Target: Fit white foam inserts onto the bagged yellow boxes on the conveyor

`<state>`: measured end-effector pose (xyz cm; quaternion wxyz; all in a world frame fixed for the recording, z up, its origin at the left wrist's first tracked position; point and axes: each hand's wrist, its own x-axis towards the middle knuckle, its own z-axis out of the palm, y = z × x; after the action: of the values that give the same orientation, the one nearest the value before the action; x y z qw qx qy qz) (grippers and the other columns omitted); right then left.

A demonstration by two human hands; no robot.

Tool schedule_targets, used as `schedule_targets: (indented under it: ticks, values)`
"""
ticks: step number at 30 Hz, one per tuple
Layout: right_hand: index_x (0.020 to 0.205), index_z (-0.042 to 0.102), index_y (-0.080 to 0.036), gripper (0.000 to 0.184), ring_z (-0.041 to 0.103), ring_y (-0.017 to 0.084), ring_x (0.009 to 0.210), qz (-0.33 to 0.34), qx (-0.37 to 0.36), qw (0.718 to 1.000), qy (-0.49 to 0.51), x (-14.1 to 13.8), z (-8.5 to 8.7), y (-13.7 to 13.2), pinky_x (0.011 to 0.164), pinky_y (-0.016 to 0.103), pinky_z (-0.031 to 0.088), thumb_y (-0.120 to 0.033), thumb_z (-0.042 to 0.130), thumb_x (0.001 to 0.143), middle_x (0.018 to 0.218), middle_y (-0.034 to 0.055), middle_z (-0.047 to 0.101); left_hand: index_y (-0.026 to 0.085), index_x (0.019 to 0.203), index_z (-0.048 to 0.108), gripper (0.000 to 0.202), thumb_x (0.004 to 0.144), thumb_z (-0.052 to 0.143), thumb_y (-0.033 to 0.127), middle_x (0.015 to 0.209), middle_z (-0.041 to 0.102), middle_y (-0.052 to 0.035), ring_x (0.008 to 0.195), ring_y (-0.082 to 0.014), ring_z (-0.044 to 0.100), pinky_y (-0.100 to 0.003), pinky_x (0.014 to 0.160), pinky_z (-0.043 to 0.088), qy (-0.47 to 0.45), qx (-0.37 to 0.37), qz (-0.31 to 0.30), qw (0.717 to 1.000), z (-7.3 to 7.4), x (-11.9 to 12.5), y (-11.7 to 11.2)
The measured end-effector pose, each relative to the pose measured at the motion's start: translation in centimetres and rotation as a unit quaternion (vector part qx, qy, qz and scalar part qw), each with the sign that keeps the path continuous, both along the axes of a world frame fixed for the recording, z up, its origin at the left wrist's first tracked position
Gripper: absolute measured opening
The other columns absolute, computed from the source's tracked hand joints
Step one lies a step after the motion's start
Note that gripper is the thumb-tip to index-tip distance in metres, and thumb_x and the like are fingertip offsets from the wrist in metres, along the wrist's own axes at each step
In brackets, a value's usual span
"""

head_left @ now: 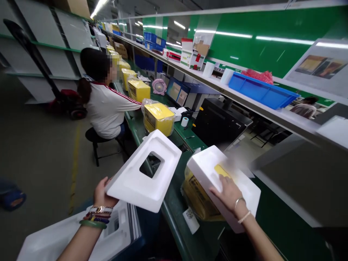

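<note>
My left hand [102, 194] is closed on the near corner of a white foam insert [145, 172] with a rectangular hole, holding it in the air beside the green bench [174, 206]. My right hand [230, 194] lies flat, fingers stretched out, on a second white foam insert [206, 168]. That insert caps a yellow product in a plastic bag [197, 197] lying on the bench. A small white label with a QR code [190, 217] sits at the bench edge below the product.
A stack of white foam inserts [54, 239] sits at lower left. A seated person [104, 101] works further along the bench. More bagged yellow boxes [159, 117] line it. A black machine [220, 121], a screen [178, 90] and a shelf with a blue bin [261, 90] stand on the right.
</note>
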<state>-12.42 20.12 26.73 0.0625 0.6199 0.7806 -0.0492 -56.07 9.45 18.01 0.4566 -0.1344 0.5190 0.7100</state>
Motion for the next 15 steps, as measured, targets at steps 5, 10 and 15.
schedule_targets:
  ticks: [5,10,15]
  values:
    - [0.135,0.046,-0.008,0.074,0.051,0.032,0.121,-0.028,-0.035,0.999,0.032,0.8,1.7,1.5,0.099,0.039,0.043,-0.064,0.046,0.086,0.129,0.0185,0.056,0.016,0.087,0.062,0.017,0.080,0.047,0.022,0.061,0.066,-0.0029,0.051,-0.0220,0.062,-0.041,0.066,0.058,-0.075,-0.006,-0.021,0.997,-2.6,0.6,1.6]
    - [0.136,0.043,-0.008,0.074,0.056,0.033,0.114,-0.017,-0.036,0.999,-0.003,-0.7,2.0,0.5,0.086,0.038,0.048,-0.063,0.047,0.087,0.123,0.0198,0.059,0.016,0.097,0.061,0.022,0.082,0.045,0.022,0.054,0.062,-0.0008,0.043,-0.0214,0.058,-0.042,0.061,0.059,-0.075,-0.039,-0.048,0.995,-4.8,-0.1,3.1]
    - [0.140,0.040,-0.009,0.077,0.055,0.032,0.116,-0.027,-0.012,1.000,-0.006,-0.5,1.4,-0.1,0.088,0.038,0.048,-0.066,0.042,0.087,0.129,0.0188,0.057,0.013,0.111,0.058,0.033,0.086,0.042,0.027,0.062,0.066,-0.0054,0.049,-0.0239,0.063,-0.043,0.060,0.059,-0.088,-0.098,-0.080,0.988,-6.9,-1.3,5.5]
